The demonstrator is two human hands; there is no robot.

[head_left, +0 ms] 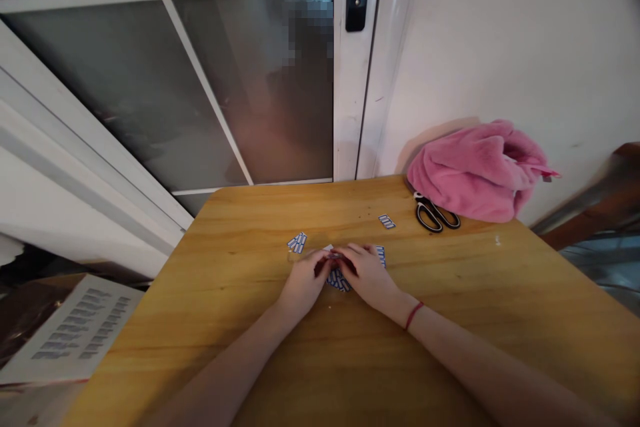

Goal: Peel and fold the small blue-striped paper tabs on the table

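My left hand (306, 278) and my right hand (369, 275) meet near the middle of the wooden table, with fingertips pinched together. Between them is something small and pale, mostly covered by the fingers. Just below the fingertips lies a pile of small blue-and-white labels (339, 281). Another few labels (297, 242) rest past my left hand, slightly fanned. More blue-edged labels (381, 256) poke out beside my right hand, partly hidden by it. One separate label sheet (387, 221) lies farther back. A red string bracelet (414, 315) circles my right wrist.
Black-handled scissors (436, 215) lie at the back right of the wooden table (240, 320), blades under a pink plush cloth item (475, 170). A frosted glass door (260, 80) and white wall stand behind. An open cardboard box (75, 333) is at the lower left.
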